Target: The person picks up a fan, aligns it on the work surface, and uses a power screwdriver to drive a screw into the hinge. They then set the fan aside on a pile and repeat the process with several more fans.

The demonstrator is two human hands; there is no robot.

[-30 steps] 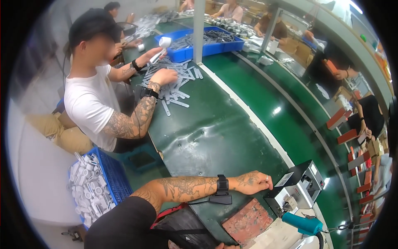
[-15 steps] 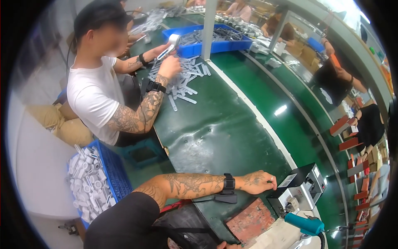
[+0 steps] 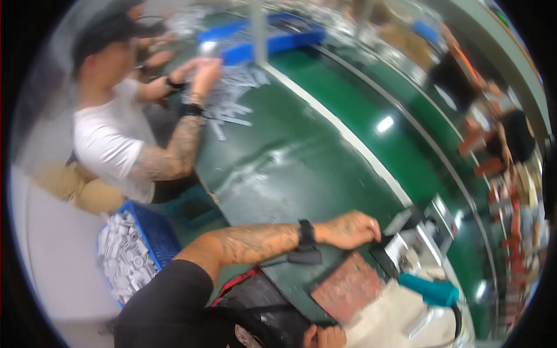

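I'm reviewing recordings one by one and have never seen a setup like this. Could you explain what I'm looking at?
There is no robot here: a person works bare-handed. The view comes from the left of two wide fisheye cameras on their head, so straight edges bend.

The tattooed arm crossing the foreground ends in the person's left hand, fingers curled beside a small black-and-silver machine; I can't tell whether they touch. Nothing visible is held there. The right hand is partly cut off below.

On the green table lie a reddish slab and, further up, grey strips before a co-worker. A teal tool is near the machine. A blue crate of pale parts stands at left.
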